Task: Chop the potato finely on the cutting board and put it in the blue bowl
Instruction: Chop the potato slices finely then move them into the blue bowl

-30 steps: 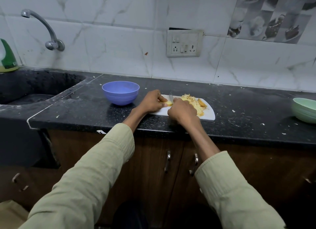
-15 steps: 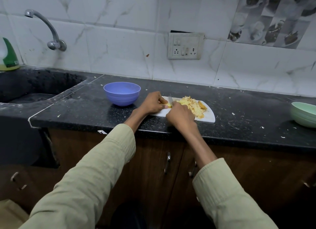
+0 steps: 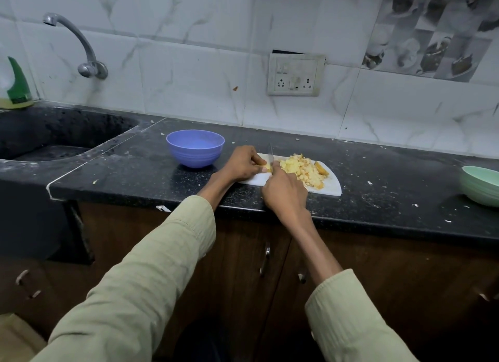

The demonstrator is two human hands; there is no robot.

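A white cutting board [image 3: 330, 190] lies on the black counter. On it sits a heap of finely chopped yellow potato [image 3: 303, 170]. My left hand [image 3: 243, 163] pinches a small uncut potato piece [image 3: 266, 168] at the board's left end. My right hand [image 3: 285, 191] grips a knife [image 3: 270, 152] whose blade stands upright just right of that piece; the handle is hidden in my fist. The blue bowl [image 3: 195, 148] stands to the left of the board, with nothing visible inside it.
A dark sink [image 3: 54, 135] with a metal tap [image 3: 81, 45] lies at the far left. A pale green bowl [image 3: 482, 184] sits at the counter's right edge. Potato scraps are scattered over the counter [image 3: 391, 199]. A wall socket [image 3: 295, 75] is behind the board.
The knife blade stands a little higher above my fist than before. Both hands stay at the board's left end on the same potato piece.
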